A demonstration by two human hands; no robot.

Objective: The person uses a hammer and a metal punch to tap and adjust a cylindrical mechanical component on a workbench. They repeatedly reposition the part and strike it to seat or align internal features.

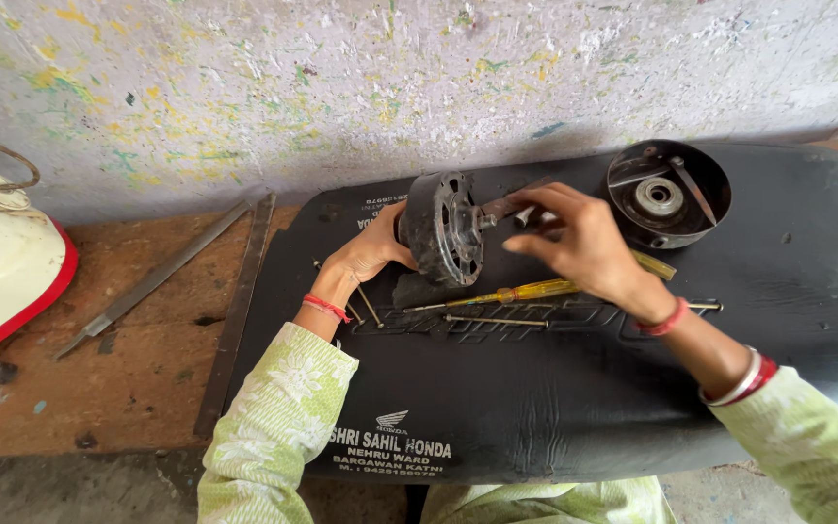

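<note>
Sleeved left hand (372,254) steadies motor (443,228); right hand (579,243) perhaps turns its shaft.

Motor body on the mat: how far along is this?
Apart already: the round end cover lies separate, long bolts lie out. In hand: left hand steadies the motor body on edge, right hand works a tool at its hub. Yellow-handled screwdriver lies unused.

A small repair workshop: a worn wooden bench (99,378) against a paint-spattered wall (341,87), with a metal file (152,279), a yellow-handled screwdriver (521,291) and dismantled motor housings (668,192).
</note>
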